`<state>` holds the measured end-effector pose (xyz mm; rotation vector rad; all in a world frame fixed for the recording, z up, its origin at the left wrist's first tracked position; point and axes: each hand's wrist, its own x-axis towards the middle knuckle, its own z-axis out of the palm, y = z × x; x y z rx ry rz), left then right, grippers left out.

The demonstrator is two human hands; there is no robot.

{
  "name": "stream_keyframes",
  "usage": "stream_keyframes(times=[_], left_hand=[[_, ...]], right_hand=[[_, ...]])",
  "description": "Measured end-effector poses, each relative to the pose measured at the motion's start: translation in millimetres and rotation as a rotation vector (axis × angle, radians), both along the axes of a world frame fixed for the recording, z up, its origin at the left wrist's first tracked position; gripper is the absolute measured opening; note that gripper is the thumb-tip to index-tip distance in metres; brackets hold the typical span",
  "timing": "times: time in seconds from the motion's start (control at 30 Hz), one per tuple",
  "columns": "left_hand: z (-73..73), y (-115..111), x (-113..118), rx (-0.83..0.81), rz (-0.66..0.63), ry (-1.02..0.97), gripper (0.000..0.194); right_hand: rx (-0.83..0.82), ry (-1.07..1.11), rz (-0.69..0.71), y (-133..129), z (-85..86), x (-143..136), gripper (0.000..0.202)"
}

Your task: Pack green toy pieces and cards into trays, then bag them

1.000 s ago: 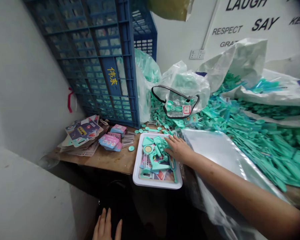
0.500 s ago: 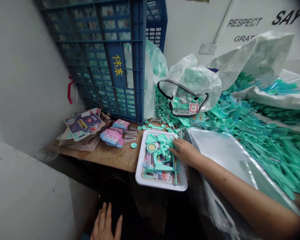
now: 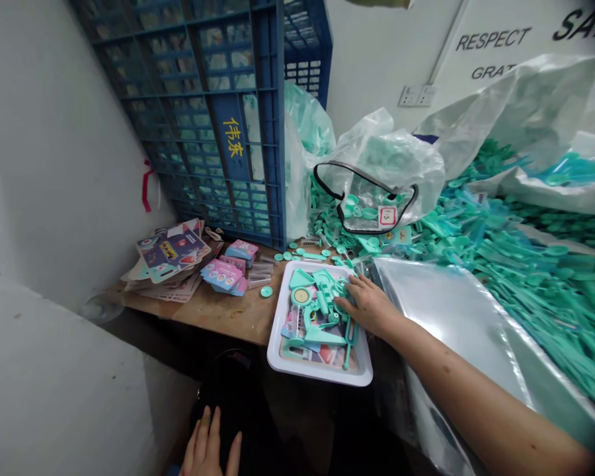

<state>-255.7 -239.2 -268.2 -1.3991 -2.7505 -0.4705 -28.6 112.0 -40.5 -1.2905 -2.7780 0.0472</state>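
Note:
A white plastic tray sits at the table's front edge, partly overhanging it. Inside lie mint-green plastic toy parts, printed cards and a clear tube. My right hand reaches over the tray's right rim. Its fingers stretch onto the green parts near the far right corner, the thumb apart from them; the fingertips are partly lost among the parts, and no held piece shows. Low in the view, my left hand hangs below table height near dark clothing. Its fingers are spread and nothing is in them.
A large blue crate stands behind the tray. To the left are a stack of printed cards and small pink boxes. A black-edged clear bag and heaped green parts fill the back right. Clear plastic bags lie right of the tray.
The view has shifted slightly. My right hand stays at the tray's right side with its fingers a little moved over the parts. My left hand keeps nearly the same pose.

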Motion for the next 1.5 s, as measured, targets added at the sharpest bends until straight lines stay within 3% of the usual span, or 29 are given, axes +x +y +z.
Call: stream_keyframes(times=[0.13,0.3,0.6,0.7,0.8,0.9,1.0,1.13,1.27,1.43,1.5], left_hand=[[9.1,3,5,-0.01,0.047,-0.037,0.062],[27.8,14,15,-0.014,0.095,-0.056,0.066],[46.7,23,25,0.04,0.092,-0.097,0.074],[48.3,22,25,0.042,0.102,-0.113,0.076],[50.8,22,24,-0.003,0.136,-0.152,0.075],[54.2,22,23,-0.026,0.151,-0.171,0.076],[56.9,23,25,-0.022,0.157,-0.154,0.077],[58.4,25,29,-0.024,0.111,-0.15,0.076],[58.2,32,35,0.012,0.045,-0.121,0.077],[64.9,51,60,0.118,-0.02,-0.167,0.077],[77.7,62,79,0.231,-0.159,-0.305,0.075]], right_hand=[[-0.023,0.05,0.047,-2,-2.3,-2,0.053],[-0.036,0.118,-0.04,-2,-1.2,2,0.058],[0.018,0.203,-0.008,3,-8.8,5,0.044],[0.021,0.312,-0.003,9,4.4,7,0.042],[-0.005,0.425,-0.001,10,33.5,24,0.042],[-0.014,0.49,-0.01,-6,63.5,66,0.044],[0.014,0.487,-0.119,-42,72.9,121,0.046],[-0.011,0.421,-0.19,-107,47.9,180,0.05],[0.051,0.348,-0.13,-155,15.1,198,0.051],[0.198,0.246,-0.04,-168,-2.2,190,0.059],[0.221,0.221,-0.035,-168,-3.5,189,0.062]])
